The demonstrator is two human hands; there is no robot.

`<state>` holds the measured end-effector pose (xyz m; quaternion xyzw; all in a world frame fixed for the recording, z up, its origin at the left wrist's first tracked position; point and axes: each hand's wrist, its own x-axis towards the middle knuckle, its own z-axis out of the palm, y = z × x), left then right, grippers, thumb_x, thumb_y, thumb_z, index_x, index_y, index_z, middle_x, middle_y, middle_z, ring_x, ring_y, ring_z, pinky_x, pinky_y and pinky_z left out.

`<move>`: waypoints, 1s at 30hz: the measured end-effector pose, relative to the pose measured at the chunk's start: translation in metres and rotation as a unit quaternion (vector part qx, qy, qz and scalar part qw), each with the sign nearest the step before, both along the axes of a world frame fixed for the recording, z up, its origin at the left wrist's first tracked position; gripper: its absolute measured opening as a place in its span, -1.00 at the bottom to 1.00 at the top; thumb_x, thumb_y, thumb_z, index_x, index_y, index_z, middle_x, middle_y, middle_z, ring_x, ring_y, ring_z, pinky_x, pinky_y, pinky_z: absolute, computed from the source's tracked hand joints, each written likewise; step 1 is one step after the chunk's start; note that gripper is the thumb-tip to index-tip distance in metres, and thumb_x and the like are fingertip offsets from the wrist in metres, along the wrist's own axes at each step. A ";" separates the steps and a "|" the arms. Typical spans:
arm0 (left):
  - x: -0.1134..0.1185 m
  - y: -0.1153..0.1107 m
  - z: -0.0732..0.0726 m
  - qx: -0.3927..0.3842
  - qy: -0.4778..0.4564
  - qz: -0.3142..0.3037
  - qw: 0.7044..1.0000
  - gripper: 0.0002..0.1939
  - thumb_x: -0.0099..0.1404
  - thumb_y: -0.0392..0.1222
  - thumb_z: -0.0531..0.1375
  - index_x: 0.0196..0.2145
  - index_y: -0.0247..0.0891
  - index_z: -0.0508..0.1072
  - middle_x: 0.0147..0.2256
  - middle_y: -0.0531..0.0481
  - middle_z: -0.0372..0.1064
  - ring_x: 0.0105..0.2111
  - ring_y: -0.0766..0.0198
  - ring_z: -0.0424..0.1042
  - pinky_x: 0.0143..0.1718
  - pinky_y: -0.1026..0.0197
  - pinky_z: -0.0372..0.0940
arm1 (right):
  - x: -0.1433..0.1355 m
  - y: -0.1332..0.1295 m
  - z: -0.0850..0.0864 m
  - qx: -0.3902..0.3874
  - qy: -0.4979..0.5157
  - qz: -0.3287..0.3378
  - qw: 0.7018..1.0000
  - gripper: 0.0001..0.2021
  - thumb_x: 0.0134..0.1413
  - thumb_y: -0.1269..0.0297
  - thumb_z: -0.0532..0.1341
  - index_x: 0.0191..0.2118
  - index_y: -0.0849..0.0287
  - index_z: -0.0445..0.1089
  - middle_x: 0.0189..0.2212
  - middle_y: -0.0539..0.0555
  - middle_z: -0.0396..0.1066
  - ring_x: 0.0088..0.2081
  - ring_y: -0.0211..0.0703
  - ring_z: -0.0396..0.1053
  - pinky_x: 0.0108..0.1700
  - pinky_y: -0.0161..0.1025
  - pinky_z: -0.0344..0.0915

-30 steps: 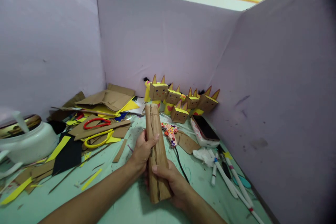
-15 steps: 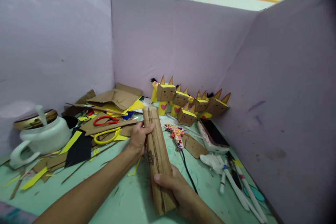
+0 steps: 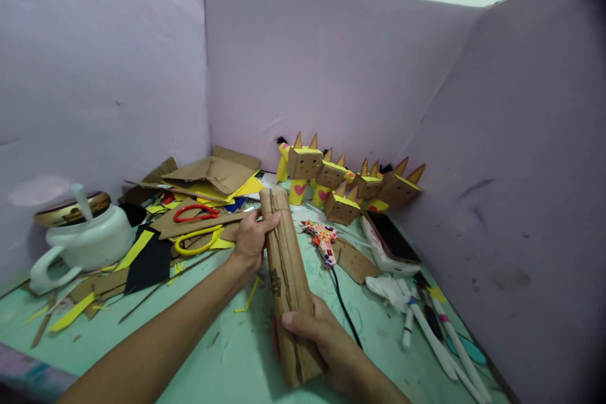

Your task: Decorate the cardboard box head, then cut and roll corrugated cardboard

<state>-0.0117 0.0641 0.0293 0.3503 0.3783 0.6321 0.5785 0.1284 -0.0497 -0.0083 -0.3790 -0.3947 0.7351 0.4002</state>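
Between my hands is a long folded piece of brown cardboard (image 3: 285, 265), with a seam running down its length and dark print on its left side. My left hand (image 3: 252, 238) grips its far end, the thumb lying across the top. Lower down, my right hand (image 3: 317, 334) is wrapped round the near end with its thumb on the upper face. The fingers under the cardboard are hidden. Just right of it lies a glue gun (image 3: 322, 241) covered in a colourful pattern, its black cord trailing toward me.
Several yellow-and-brown horned cardboard figures (image 3: 305, 165) stand along the back. A phone (image 3: 392, 237) and several pens (image 3: 408, 327) lie at the right. Scissors with red handles (image 3: 196, 213), others with yellow handles (image 3: 199, 241), card scraps and a white teapot-like pot (image 3: 89, 241) fill the left.
The view has shifted slightly, so the surroundings appear a little further right. Both hands keep the same hold on the cardboard.
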 end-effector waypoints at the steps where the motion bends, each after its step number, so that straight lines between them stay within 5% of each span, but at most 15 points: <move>1: 0.000 -0.001 0.001 -0.005 0.000 -0.012 1.000 -0.44 -0.18 -0.06 0.43 -0.22 -0.34 0.42 -0.42 0.01 0.46 -0.45 0.23 0.41 -0.38 0.21 0.31 | 0.000 0.000 0.001 -0.002 0.001 -0.001 1.000 -0.40 -0.29 0.10 0.45 -0.06 0.19 0.34 -0.49 -0.02 0.44 -0.50 -0.21 0.35 -0.43 -0.29 0.26; 10: 0.008 -0.020 0.002 -0.049 0.036 -0.090 0.994 -0.36 -0.21 -0.09 0.47 -0.16 -0.36 0.42 -0.38 -0.09 0.52 -0.43 0.14 0.46 -0.38 0.15 0.35 | 0.003 0.002 0.014 -0.011 0.079 -0.056 0.995 -0.39 -0.30 0.09 0.45 -0.06 0.21 0.38 -0.30 0.07 0.53 -0.29 -0.09 0.47 -0.21 -0.22 0.33; 17: 0.007 -0.018 0.000 -0.054 0.050 -0.061 0.995 -0.45 -0.16 -0.11 0.42 -0.20 -0.34 0.42 -0.40 -0.05 0.51 -0.43 0.15 0.46 -0.39 0.17 0.36 | 0.010 0.008 0.021 -0.032 0.062 -0.100 0.993 -0.50 -0.32 0.07 0.46 -0.20 0.17 0.41 -0.30 0.08 0.55 -0.20 0.01 0.50 -0.11 -0.14 0.34; 30: 0.010 -0.026 -0.003 0.028 0.130 0.012 0.991 -0.42 -0.05 -0.05 0.42 -0.10 -0.32 0.38 -0.21 -0.15 0.51 -0.23 0.05 0.48 -0.21 0.11 0.36 | 0.012 0.007 0.010 0.028 0.077 -0.067 0.994 -0.42 -0.23 0.09 0.48 -0.06 0.18 0.37 -0.15 0.16 0.52 -0.08 0.05 0.47 0.03 -0.06 0.29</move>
